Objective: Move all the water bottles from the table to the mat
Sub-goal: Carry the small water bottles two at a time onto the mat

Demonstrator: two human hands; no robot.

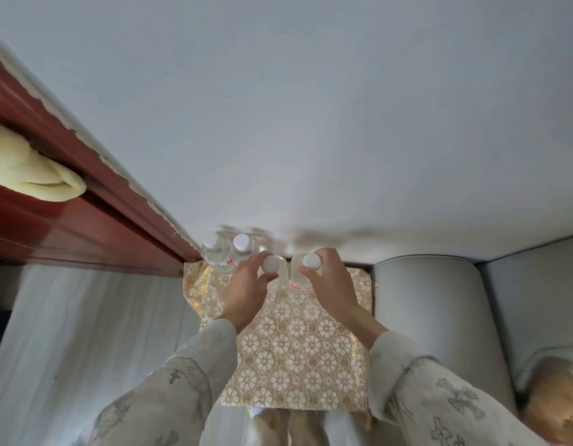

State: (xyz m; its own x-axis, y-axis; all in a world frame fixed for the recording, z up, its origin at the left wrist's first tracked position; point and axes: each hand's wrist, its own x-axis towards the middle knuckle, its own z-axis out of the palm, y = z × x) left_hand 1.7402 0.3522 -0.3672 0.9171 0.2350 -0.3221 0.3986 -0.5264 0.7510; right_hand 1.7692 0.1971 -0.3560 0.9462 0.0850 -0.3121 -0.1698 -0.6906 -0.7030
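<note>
Fingers (262,278) of your left hand (246,294) pinch one bottle (272,268) below its cap; your right hand (330,284) grips another (299,275). Both stand upright on the mat (295,355), straight under your hands; two bottles (225,252) sit left.

My left grip (249,281) pinches the neck of 1 bottle (272,265) and my right grip (330,281) pinches another (306,268), both upright over the far end of the floral mat (295,355). 2 more bottles (227,249) stand beside the red door frame (85,201).
</note>
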